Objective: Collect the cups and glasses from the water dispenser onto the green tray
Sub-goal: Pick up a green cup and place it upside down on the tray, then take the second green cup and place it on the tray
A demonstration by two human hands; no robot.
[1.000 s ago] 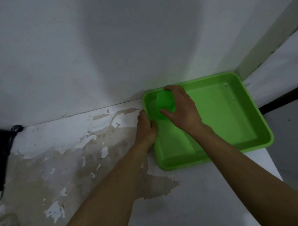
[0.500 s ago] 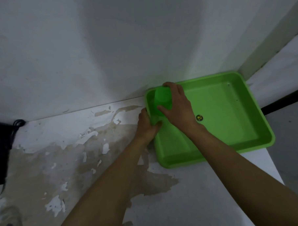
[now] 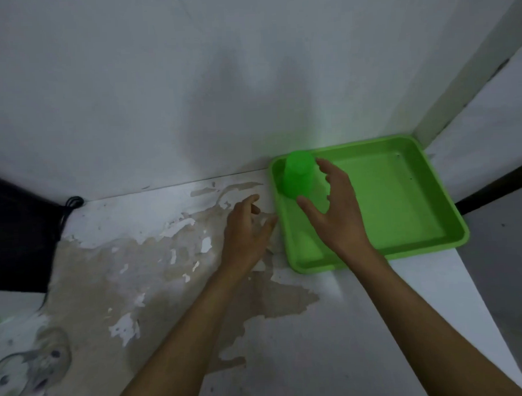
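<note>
Head view: green cup (image 3: 297, 178) upside down, far-left corner of green tray (image 3: 403, 197). Right hand (image 3: 338, 212) open beside it, left hand (image 3: 246, 231) open, empty on desk (image 3: 320, 345). Stray fingers could tip cup.

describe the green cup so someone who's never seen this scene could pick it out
Find the green tray pushed into the corner where the white wall meets the peeling counter. In the tray's far-left corner stands the green cup, upside down, just past the fingertips of the open right hand. It is the only thing in the tray, the same bright green, but tall and round.
</note>
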